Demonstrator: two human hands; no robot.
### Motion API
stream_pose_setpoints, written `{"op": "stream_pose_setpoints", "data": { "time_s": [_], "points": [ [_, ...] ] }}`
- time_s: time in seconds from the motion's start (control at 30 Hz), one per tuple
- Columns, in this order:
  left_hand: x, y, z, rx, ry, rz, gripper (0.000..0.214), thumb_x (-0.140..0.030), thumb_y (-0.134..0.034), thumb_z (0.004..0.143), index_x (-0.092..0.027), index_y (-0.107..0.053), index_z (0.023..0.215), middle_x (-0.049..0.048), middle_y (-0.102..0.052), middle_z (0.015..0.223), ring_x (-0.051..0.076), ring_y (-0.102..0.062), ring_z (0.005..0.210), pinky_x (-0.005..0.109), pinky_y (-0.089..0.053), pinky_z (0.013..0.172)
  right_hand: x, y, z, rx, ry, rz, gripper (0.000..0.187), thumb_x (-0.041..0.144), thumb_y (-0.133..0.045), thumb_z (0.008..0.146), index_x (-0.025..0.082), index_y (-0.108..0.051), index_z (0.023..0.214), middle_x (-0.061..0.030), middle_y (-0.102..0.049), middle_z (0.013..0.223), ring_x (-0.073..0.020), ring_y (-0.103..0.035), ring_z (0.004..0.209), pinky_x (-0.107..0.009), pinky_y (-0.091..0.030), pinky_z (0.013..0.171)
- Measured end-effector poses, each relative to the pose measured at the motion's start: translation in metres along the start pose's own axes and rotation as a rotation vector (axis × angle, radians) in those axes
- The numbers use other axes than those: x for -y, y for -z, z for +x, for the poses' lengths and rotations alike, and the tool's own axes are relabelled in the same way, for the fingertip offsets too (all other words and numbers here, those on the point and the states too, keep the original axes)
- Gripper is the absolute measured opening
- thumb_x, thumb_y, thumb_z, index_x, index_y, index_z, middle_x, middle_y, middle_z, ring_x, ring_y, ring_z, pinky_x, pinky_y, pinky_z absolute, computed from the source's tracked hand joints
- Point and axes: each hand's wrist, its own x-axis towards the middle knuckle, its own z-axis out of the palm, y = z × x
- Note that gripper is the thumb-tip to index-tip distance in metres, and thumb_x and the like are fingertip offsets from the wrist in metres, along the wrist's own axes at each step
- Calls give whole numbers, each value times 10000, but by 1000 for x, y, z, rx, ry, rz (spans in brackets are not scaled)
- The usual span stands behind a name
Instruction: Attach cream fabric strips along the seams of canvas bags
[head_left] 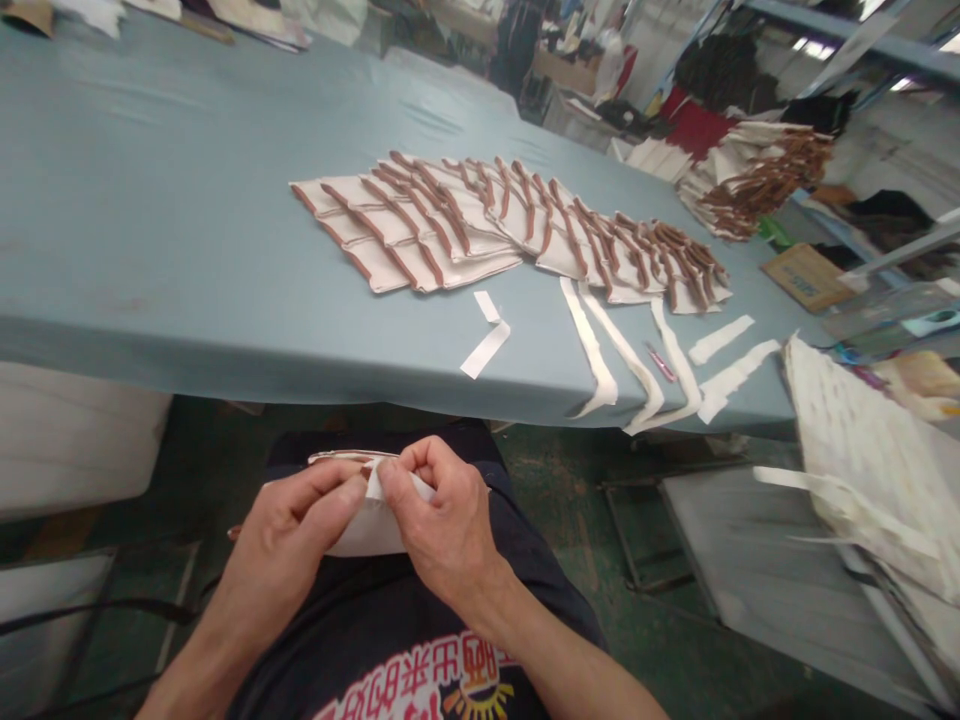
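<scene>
Over my lap lies a cream fabric piece with brown trim (pixel 367 535), partly hidden by my fingers. My left hand (pixel 304 520) pinches its upper edge between thumb and fingers. Beside it, my right hand (pixel 442 505) is closed with thumb against forefinger, pinching a small white strip (pixel 374 482) at that same edge. The two hands nearly meet there. On the table ahead, several similar cream pieces with brown edging (pixel 450 220) lie in an overlapping row.
A blue-green covered table (pixel 187 220) spans the view ahead. On it are cut white strips (pixel 486 345), long cream strips (pixel 592 345) and a small pink-handled tool (pixel 660 362). At right stand a stack of pieces (pixel 757 175), a cardboard box (pixel 806 277) and layered cream cloth (pixel 862 440).
</scene>
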Motion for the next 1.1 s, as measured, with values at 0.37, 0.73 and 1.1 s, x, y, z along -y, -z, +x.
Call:
{"op": "stream_pose_setpoints", "data": {
  "time_s": [0.37,0.73,1.1],
  "points": [
    [-18,-11,-1,-134,-116,6,209,-377,-661,838,-228,-733,711,1,-799,673,166,-712,536,196,-548,514,-3,-11,-4,-79,39,38,327,535,-593,924,251,-574,763,34,-606,624,-156,-541,578,-283,-374,591],
    [-6,-10,-2,-166,-151,51,219,-357,-627,870,-244,-725,710,-11,-792,700,176,-673,572,250,-619,643,-8,-13,-4,-81,73,51,328,526,-601,945,249,-568,773,48,-591,598,-145,-523,550,-267,-358,562],
    [-2,-19,-12,-229,-93,118,203,-337,-610,901,-267,-770,796,-6,-817,798,224,-766,755,263,-611,712,-3,-6,1,25,9,69,285,508,-632,860,250,-553,769,51,-553,640,-144,-474,593,-287,-368,630]
  ]
}}
